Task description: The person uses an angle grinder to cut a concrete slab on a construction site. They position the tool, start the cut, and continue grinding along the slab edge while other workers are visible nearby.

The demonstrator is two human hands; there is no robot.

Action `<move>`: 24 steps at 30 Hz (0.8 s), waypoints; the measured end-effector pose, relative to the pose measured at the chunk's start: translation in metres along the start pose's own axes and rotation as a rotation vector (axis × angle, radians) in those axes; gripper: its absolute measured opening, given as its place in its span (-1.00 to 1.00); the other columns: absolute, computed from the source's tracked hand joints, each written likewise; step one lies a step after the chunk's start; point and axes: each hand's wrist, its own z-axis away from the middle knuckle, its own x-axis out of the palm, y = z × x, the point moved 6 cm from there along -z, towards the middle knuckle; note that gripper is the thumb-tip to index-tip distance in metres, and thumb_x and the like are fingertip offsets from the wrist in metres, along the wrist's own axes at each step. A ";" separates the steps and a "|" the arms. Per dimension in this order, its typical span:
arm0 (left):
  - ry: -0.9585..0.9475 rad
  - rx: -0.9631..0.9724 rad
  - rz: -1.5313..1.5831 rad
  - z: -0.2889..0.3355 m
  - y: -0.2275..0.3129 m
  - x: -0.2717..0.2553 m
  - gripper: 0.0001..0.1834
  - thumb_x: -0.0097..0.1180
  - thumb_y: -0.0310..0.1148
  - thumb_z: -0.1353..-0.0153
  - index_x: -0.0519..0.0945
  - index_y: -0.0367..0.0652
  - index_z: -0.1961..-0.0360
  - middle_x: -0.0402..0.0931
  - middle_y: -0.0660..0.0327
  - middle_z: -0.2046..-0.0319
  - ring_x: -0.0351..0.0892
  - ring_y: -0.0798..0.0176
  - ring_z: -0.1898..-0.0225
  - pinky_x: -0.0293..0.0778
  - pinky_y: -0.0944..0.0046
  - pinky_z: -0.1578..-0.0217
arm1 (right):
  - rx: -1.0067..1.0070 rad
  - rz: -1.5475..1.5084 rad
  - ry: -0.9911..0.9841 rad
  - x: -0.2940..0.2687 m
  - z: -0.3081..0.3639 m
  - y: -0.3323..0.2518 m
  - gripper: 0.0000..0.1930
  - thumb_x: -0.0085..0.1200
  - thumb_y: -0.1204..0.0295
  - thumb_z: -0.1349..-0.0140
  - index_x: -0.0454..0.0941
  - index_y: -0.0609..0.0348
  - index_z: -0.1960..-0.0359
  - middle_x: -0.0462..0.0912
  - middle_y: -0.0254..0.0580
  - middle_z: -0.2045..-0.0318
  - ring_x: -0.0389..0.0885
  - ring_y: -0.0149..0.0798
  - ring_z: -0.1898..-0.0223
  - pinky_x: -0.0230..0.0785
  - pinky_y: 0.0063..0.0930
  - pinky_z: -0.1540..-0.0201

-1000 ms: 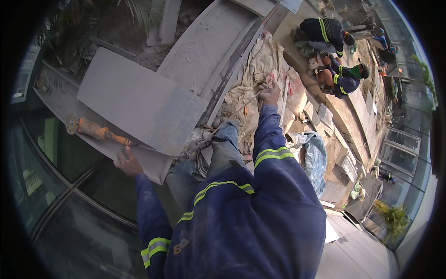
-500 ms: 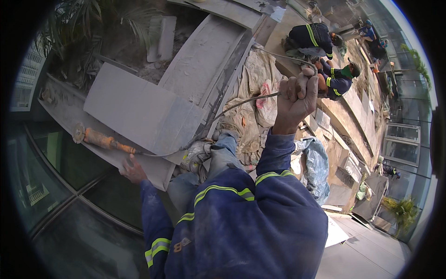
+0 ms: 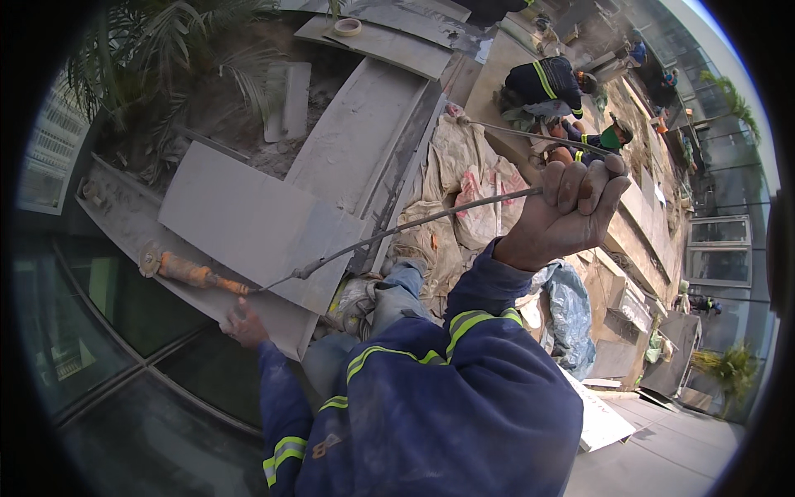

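Observation:
My right hand [image 3: 571, 203] is raised to the right of my body, its fingers wrapped round a grey power cord [image 3: 426, 217]. From this fist the cord runs taut down to the left, past a thicker knot or joint, to the tail of an orange angle grinder [image 3: 186, 271]. A second stretch of cord leads from the fist toward the far side. The dust-covered grinder lies on a pale stone slab ledge [image 3: 286, 319]. Close to its tail end, my left hand [image 3: 246, 323] is at the ledge's edge with fingers apart, holding nothing.
Large grey slabs [image 3: 248, 211] lie ahead, beside palm fronds [image 3: 157, 50] and a roll of tape [image 3: 348, 27]. Dusty cloth sheets [image 3: 451, 166] and a blue tarp [image 3: 569, 315] are spread right of my legs. Co-workers [image 3: 542, 83] crouch at the far right. Glass panels [image 3: 108, 331] border the left.
My right hand has moved right and slightly nearer, pulling the cord from slack to taut and off the slab. My left hand stays near the grinder's tail, and the view has shifted slightly.

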 end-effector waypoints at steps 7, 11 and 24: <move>0.020 0.052 -0.056 -0.009 -0.020 0.009 -0.26 0.03 0.38 -0.34 0.56 0.07 -0.29 0.27 -0.24 -0.29 0.41 -0.33 -0.30 0.47 -0.30 -0.19 | 0.318 -0.058 0.278 -0.098 -0.005 0.043 -0.67 -0.06 0.32 -0.59 0.48 0.37 -0.15 0.51 -0.42 0.47 0.35 -0.51 0.51 0.19 -0.54 0.46; 0.077 0.180 -0.144 0.000 -0.008 0.001 -0.39 0.08 0.22 -0.40 0.57 0.04 -0.26 0.37 -0.18 -0.23 0.43 -0.26 -0.29 0.49 -0.27 -0.17 | 0.455 0.072 0.377 -0.184 0.029 0.055 -0.69 -0.02 0.34 -0.56 0.50 0.31 -0.16 0.57 -0.38 0.38 0.44 -0.48 0.43 0.29 -0.48 0.35; -0.894 0.322 1.020 0.134 0.416 -0.090 -0.55 0.07 -0.09 -0.53 0.67 -0.35 0.05 0.65 0.06 0.22 0.68 0.16 0.11 0.61 0.18 0.05 | 1.356 0.336 0.166 -0.181 0.215 0.087 -0.62 0.06 0.10 -0.54 0.53 0.16 -0.11 0.61 -0.33 0.08 0.56 -0.41 0.02 0.39 -0.45 -0.05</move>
